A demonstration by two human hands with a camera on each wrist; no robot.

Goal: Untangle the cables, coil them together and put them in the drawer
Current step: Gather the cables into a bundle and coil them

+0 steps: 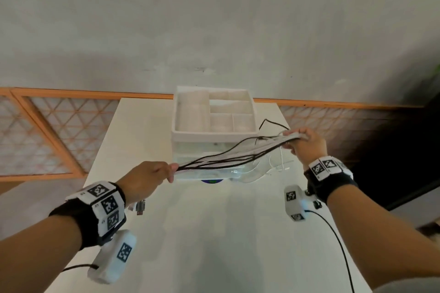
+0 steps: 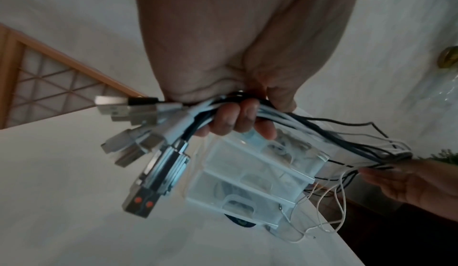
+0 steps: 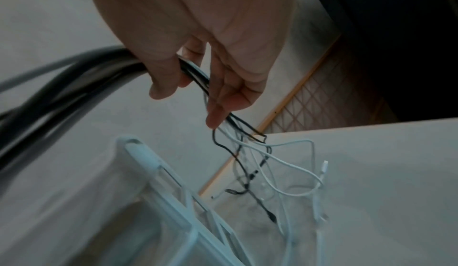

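Cables (image 1: 226, 157) hang stretched between both hands: left hand (image 1: 145, 179) clenched round the plug ends, right hand (image 1: 306, 141) pinching the strands, loose tails trailing beyond it onto the worktop (image 1: 214, 233). Untangling looks nearly done; coiling and the drawer (image 2: 245, 197) below them remain.
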